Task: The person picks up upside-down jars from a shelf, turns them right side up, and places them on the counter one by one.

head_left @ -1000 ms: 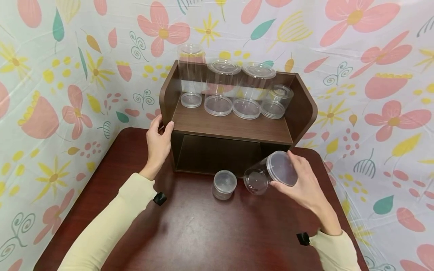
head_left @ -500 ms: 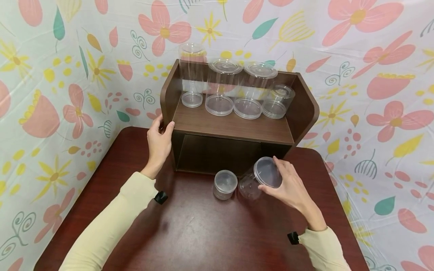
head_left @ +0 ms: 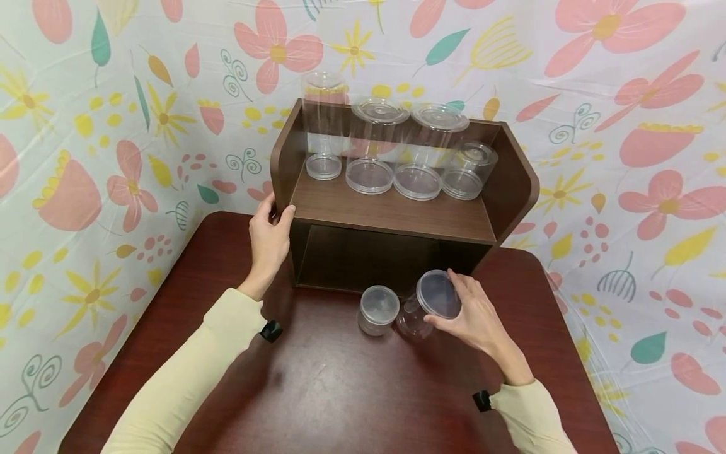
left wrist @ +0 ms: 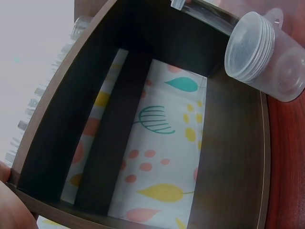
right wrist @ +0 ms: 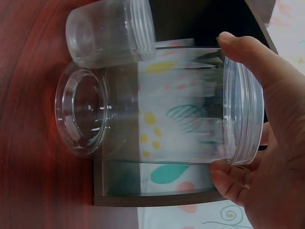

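Note:
My left hand (head_left: 270, 239) grips the left side panel of a dark brown two-tier shelf (head_left: 391, 211), thumb in front and fingers behind the edge. My right hand (head_left: 479, 312) holds a clear plastic jar (right wrist: 171, 105) by its lid (head_left: 438, 294), fingers spread around the rim. In the head view the jar tilts, its base toward the small jar and its lid toward me. A short frosted jar (head_left: 379, 310) with a lid stands on the table just left of it, in front of the shelf's lower compartment. In the right wrist view the two jars sit side by side.
On the upper tier stand several clear jars: a tall narrow one (head_left: 324, 126), two wide ones (head_left: 377, 145) (head_left: 428, 151), and a short one (head_left: 469, 170) at the right. The shelf stands on a dark red table (head_left: 317, 391). Floral cloth (head_left: 142, 126) hangs behind.
My right hand has moved left and slightly down with the clear jar, bringing it close to the short frosted jar. The left hand keeps its grip on the shelf.

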`<state>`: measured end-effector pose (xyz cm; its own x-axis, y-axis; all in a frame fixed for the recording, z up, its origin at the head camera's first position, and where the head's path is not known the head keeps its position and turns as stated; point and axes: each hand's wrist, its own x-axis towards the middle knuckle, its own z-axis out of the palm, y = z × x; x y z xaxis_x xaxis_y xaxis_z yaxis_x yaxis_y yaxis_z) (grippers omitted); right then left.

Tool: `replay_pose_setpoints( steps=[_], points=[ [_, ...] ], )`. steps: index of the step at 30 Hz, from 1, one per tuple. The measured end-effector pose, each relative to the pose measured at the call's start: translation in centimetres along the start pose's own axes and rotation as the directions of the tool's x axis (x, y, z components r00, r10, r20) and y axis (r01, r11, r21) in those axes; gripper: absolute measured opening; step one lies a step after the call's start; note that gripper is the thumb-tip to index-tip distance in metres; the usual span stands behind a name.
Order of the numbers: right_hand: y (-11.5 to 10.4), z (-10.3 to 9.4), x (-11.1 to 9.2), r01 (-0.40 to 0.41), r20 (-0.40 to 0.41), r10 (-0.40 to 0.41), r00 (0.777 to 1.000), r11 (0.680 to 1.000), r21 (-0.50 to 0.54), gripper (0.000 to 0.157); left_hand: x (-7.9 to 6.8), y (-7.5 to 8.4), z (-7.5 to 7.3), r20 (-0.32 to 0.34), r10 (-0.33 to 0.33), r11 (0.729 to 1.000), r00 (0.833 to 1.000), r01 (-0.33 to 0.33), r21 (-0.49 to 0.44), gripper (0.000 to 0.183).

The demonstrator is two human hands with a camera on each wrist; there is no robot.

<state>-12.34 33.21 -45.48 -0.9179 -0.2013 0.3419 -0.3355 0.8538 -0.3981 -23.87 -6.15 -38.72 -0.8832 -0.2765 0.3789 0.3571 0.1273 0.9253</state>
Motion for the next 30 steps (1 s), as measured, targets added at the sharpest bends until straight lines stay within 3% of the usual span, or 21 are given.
replay_pose_setpoints(
  steps=[8,30],
  points=[
    [0.0,0.9,0.1,0.02,0.009,-0.02,1.0,1.0,-0.007,0.11,0.1,0.0,0.0,0.011,-0.009,0.999,1.0,0.01,-0.04,0.041],
    [-0.9,1.7,0.5,0.045,0.016,-0.045,0.999,0.999,-0.011,0.113,0.2,0.1,-0.1,0.007,-0.011,0.999,1.0,0.011,-0.04,0.043]
  ],
)
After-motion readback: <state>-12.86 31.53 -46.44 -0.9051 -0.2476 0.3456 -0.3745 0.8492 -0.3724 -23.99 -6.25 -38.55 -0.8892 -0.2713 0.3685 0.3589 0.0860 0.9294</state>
